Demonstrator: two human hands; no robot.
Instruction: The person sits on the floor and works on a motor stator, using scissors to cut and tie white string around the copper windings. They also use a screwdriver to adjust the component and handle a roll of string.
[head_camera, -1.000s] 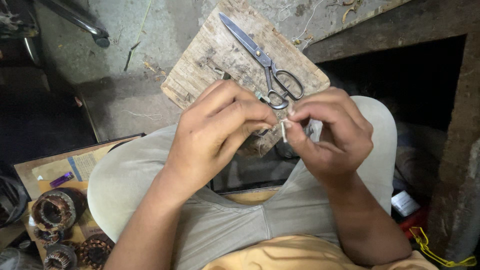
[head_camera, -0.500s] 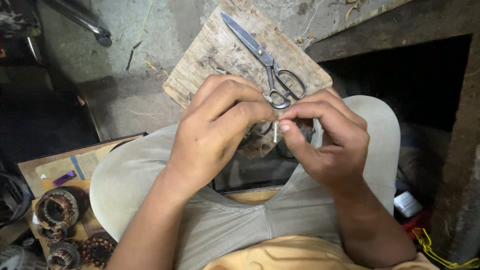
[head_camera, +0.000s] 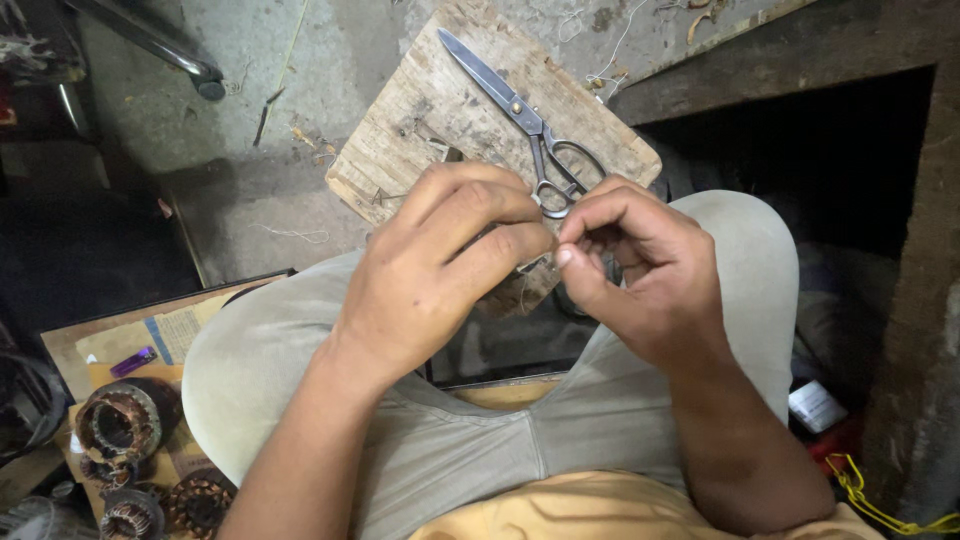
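Apparently mid-work, the left hand (head_camera: 440, 270) and right hand (head_camera: 640, 270) meet fingertip to fingertip above the knees, both pinched on something tiny, too hidden to name. Just beyond them, the scissors (head_camera: 525, 120) lie untouched on the wooden board (head_camera: 400, 140); wound motor stators (head_camera: 120, 425) sit well apart on the floor

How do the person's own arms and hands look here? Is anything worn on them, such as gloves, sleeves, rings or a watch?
Both arms are bare up to the lower frame edge, with no sleeves in view. The left hand and the right hand wear no gloves, and no ring, watch or bracelet shows. The nails are cut short. Close to the body, only a yellow-orange shirt and grey trousers show.
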